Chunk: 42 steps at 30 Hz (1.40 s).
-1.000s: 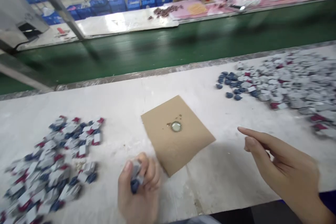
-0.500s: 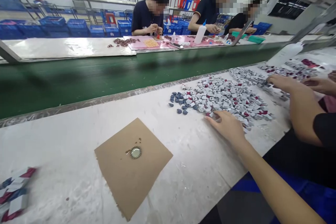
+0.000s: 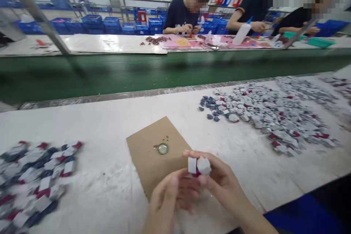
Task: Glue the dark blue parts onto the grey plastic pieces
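Note:
My right hand [image 3: 219, 179] pinches small white pieces [image 3: 203, 166] with a bit of dark red between them, just over the right corner of a brown cardboard sheet [image 3: 148, 153]. Close against it on the left is my left hand [image 3: 172, 193], its fingers curled near the pieces; whether it grips them is unclear. A round metal piece with a scalloped rim [image 3: 163, 148] lies on the cardboard, with tiny brown bits beside it.
A heap of white and dark red pieces [image 3: 263, 111] spreads at the right, with dark blue lumps [image 3: 210, 106] at its left end. Another mixed pile [image 3: 35, 179] lies at left. People work across the green strip [image 3: 123, 75].
My right hand has come from the heap to the cardboard, holding white pieces. My left hand has come into view. The view has turned left, and the neighbour's hands at right are gone from it.

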Each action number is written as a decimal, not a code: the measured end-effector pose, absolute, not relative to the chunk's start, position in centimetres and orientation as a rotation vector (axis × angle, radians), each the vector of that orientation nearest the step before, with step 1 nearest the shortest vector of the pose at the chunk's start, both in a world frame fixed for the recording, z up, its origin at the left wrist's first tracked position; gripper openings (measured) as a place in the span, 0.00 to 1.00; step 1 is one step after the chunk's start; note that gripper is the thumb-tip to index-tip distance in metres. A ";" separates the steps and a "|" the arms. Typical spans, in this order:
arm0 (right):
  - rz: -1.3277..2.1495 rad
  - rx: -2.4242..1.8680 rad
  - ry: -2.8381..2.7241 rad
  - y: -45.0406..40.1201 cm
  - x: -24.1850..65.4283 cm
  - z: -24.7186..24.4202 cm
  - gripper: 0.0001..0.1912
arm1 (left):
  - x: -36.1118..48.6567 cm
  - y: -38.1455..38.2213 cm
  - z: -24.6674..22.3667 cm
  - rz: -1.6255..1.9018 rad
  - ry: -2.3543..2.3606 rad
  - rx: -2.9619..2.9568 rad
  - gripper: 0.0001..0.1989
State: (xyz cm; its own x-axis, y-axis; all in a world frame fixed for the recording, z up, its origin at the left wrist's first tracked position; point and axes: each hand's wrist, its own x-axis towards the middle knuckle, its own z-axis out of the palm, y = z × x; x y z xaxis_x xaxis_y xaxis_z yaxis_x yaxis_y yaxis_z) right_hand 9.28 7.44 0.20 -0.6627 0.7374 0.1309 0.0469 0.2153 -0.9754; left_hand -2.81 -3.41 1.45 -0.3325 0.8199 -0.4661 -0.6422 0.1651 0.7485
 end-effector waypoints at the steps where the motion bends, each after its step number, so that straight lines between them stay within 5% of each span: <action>1: 1.508 -0.661 -1.942 6.8 8.7 0.2 0.16 | -2.3 -2.8 1.4 1.502 1.124 0.203 0.21; 9: 1.299 -0.713 -2.057 6.2 7.1 -1.2 0.19 | -3.4 -3.5 0.6 1.684 1.264 0.093 0.09; 18: 1.530 -0.874 -2.003 4.7 5.6 0.0 0.09 | -2.6 -4.7 0.0 1.811 1.463 0.331 0.12; 26: 1.246 -0.616 -2.250 5.3 6.1 1.0 0.06 | -3.7 -4.4 -0.6 1.606 1.154 0.058 0.15; 32: 0.169 -1.296 -2.161 15.4 10.3 0.3 0.17 | -5.0 -5.8 -0.5 1.583 1.300 -0.048 0.16; 37: 0.208 -1.445 -2.455 22.7 12.5 -2.4 0.21 | -7.0 -7.2 -0.5 1.781 1.477 -0.185 0.18; 42: 0.234 -1.419 -2.409 22.6 12.3 -2.9 0.15 | -9.2 -8.2 -0.9 1.909 1.502 -0.374 0.21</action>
